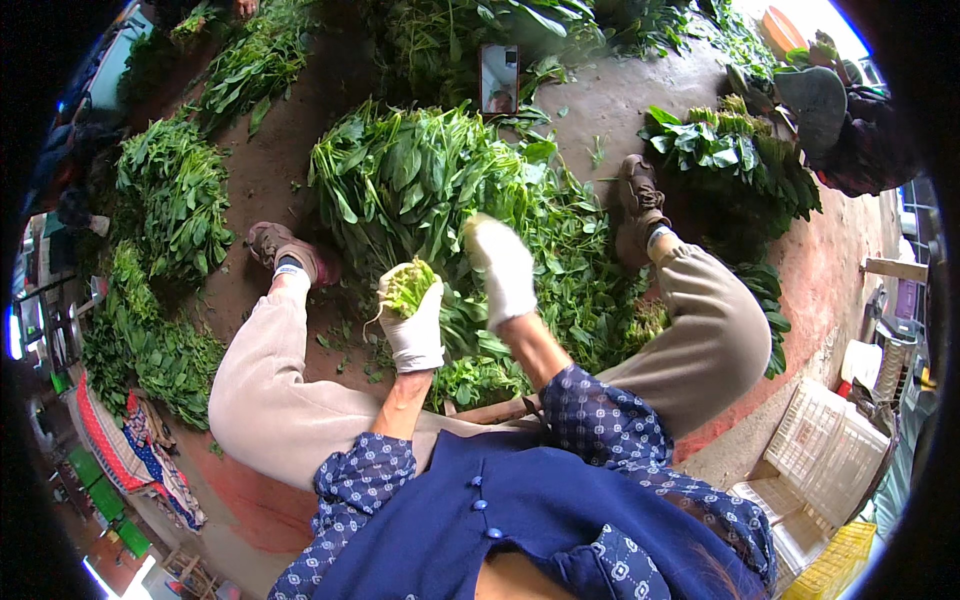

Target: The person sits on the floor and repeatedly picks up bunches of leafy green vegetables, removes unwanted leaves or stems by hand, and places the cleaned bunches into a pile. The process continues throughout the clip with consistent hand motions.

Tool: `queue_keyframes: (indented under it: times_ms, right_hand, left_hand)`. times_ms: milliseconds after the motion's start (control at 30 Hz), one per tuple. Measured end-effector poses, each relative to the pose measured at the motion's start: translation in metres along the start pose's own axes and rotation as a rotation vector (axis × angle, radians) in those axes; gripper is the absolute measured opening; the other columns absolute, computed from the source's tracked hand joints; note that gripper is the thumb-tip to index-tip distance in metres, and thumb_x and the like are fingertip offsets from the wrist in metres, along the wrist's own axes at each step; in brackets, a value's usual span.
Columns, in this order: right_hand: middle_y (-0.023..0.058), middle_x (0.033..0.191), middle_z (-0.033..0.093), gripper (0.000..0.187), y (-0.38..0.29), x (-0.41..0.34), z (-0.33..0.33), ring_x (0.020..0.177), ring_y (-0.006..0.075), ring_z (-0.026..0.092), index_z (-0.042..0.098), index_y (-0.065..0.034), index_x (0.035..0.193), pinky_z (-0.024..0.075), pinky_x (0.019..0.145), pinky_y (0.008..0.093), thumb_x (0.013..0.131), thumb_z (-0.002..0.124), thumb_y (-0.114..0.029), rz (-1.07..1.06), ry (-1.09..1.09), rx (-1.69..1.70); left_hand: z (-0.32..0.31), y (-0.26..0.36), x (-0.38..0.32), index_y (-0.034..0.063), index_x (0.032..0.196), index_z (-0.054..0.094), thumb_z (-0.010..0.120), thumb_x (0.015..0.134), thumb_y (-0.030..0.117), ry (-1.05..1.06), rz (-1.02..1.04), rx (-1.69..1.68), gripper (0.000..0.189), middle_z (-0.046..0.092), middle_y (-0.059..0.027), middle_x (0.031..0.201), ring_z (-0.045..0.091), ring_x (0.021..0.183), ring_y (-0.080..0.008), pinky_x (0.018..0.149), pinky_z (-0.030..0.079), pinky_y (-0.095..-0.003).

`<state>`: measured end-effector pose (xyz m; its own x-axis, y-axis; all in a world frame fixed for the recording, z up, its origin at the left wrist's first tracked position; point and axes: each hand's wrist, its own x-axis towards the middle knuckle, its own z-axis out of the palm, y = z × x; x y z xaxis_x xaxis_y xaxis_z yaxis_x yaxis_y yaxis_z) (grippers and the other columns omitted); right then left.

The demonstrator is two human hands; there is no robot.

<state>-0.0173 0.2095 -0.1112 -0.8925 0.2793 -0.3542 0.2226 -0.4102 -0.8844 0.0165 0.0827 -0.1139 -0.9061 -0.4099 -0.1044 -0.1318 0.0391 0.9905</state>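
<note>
My left hand (417, 324), in a white glove, is shut around a bunch of leafy greens, its pale stem ends (411, 289) pointing up. A thin strand hangs at the side of this bunch. Also in a white glove, my right hand (504, 274) is blurred over the greens to the right; whether its fingers hold anything cannot be seen. Just beyond both hands lies a large heap of leafy greens (420, 169), between my two shoes. Looser leaves (480, 381) lie near my lap, by a wooden edge (495, 412).
More greens are heaped on the left (176, 195). On the right, bunches stacked with stem ends up (720, 142) lie near another person (862, 135). A phone (499, 79) stands beyond the central heap. White plastic crates (821, 450) and a yellow crate (832, 562) are at lower right.
</note>
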Motion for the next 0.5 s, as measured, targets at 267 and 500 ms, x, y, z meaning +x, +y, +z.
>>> queue_keyframes:
  times_ms: [267, 500]
  right_hand:
    - [0.0128, 0.075, 0.068, 0.024, 0.068, 0.162, -0.081, 0.066, 0.02, 0.063, 0.068, 0.0003, 0.083, 0.0495, 0.066, 0.0306, 0.073, 0.069, -0.022, -0.134, 0.18, -0.69]
    - [0.0037, 0.083, 0.065, 0.017, 0.031, 0.112, -0.086, 0.076, 0.0103, 0.057, 0.062, -0.0034, 0.092, 0.0466, 0.072, 0.0253, 0.081, 0.068, -0.014, -0.163, 0.234, -0.592]
  left_hand:
    - [0.001, 0.011, -0.001, 0.0049, 0.108, 0.055, 0.066, 0.074, -0.016, -0.159, -0.238, -0.265, 0.041, 0.061, -0.0029, 0.097, 0.061, 0.086, -0.0112, 0.08, 0.053, -0.0261]
    - [0.0, 0.019, -0.007, 0.0039, 0.109, 0.056, 0.063, 0.075, -0.016, -0.321, -0.203, -0.266, 0.04, 0.065, -0.0062, 0.094, 0.065, 0.085, -0.0146, 0.076, 0.053, -0.0262]
